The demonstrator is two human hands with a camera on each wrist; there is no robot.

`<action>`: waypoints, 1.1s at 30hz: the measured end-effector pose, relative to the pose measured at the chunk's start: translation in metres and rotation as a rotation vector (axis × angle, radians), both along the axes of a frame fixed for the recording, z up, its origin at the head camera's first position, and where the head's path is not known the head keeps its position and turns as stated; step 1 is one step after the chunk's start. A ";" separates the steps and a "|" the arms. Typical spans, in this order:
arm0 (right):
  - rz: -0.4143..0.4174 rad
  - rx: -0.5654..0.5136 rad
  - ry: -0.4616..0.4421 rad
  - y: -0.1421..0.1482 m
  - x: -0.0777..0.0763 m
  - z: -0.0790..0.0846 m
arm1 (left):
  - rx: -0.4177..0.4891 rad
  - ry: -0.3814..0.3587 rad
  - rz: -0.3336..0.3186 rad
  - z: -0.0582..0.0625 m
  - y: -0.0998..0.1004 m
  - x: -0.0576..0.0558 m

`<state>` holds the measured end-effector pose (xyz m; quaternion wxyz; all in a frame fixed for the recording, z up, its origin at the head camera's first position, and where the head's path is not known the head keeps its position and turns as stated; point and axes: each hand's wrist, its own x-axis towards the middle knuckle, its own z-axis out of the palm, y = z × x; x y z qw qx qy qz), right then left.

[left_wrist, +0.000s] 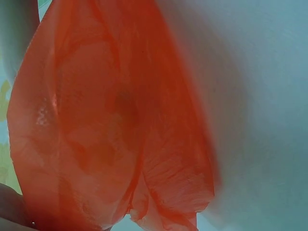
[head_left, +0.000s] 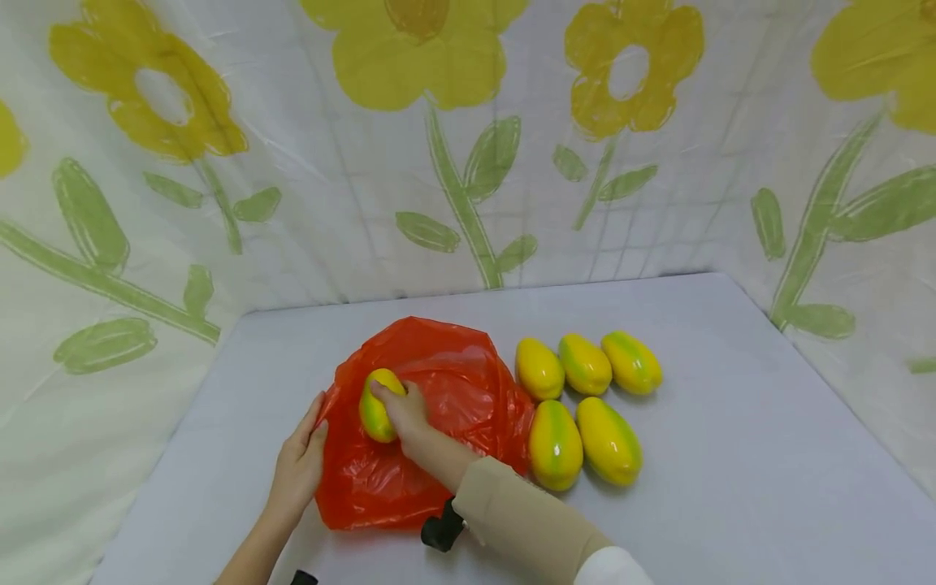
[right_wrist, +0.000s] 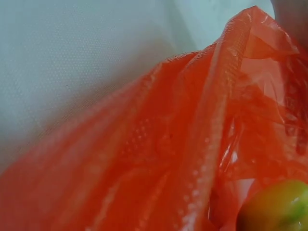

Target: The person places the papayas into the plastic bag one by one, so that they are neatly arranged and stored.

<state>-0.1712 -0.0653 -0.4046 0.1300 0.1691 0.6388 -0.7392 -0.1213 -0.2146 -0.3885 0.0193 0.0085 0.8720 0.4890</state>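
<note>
Looking down from the head view, we've got a yellow-green fruit (head_left: 376, 418) grasped in our right hand (head_left: 411, 413), over the red plastic bag (head_left: 453, 390). Our left hand (head_left: 301, 455) is pinching the bag's left edge. To do this bit well, we'd probably hold that edge up and out so the film doesn't snag on our wrist, and lower the fruit instead of dropping it. The fruit sits just left of our right palm, touching it, and to the right of our left hand, apart from it. Five more fruits (head_left: 556, 447) rest on the table (head_left: 746, 455), right of the bag.

Left wrist view: mostly bag film, so the left grip is too cut off to judge there.

Right wrist view: a fruit peeks in at the bottom right corner, red film around it; we can't make out our right fingers.
</note>
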 end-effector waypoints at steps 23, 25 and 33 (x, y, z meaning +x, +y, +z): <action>-0.014 0.117 -0.014 -0.012 -0.006 -0.004 | 0.018 -0.014 0.019 0.000 -0.001 0.002; -0.016 0.123 -0.015 -0.012 -0.007 -0.004 | 0.018 -0.015 0.020 0.000 0.000 0.002; -0.015 0.167 0.013 -0.015 -0.008 -0.007 | 0.037 -0.020 0.022 0.000 0.001 0.003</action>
